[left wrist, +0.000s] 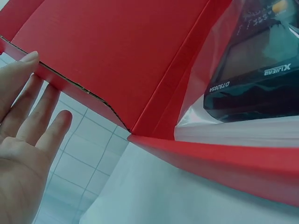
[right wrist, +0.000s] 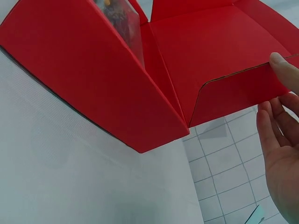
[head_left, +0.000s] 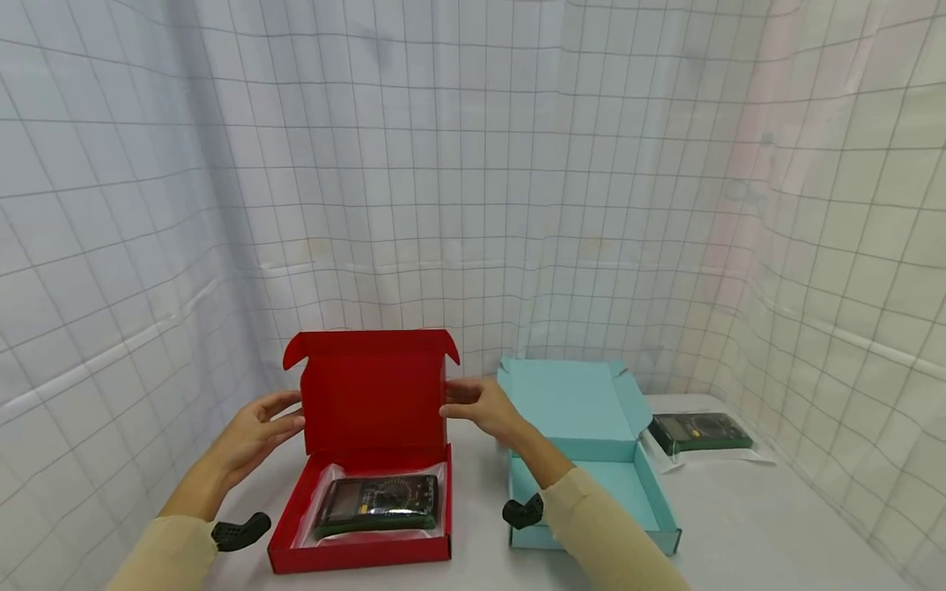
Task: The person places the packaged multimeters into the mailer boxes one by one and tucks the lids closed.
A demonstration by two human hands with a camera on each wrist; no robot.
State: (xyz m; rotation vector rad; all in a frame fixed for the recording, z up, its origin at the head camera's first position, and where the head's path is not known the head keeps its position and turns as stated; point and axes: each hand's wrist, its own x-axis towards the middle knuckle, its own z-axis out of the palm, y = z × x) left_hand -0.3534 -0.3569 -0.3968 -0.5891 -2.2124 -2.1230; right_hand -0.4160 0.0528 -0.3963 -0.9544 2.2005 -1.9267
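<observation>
A red cardboard box [head_left: 355, 561] stands open on the table, its lid [head_left: 375, 398] raised upright at the back. Inside it lies a black digital multimeter [head_left: 384, 502] on clear plastic wrap; the left wrist view shows its screen and printed label. At the lid's left side, my left hand [head_left: 251, 435] pinches the side flap, thumb at the edge [left wrist: 35, 63] and fingers against its outer face. My right hand [head_left: 486, 408] holds the opposite flap [right wrist: 233, 95], thumb over its edge and fingers underneath. Some fingertips are hidden behind the lid in the head view.
To the right stands a light blue box [head_left: 660, 502] with its lid [head_left: 565, 398] tipped back, partly covered by my right forearm. Beyond it a second multimeter [head_left: 702, 432] lies on clear plastic. A gridded white curtain [head_left: 473, 205] encloses the white table [head_left: 776, 525].
</observation>
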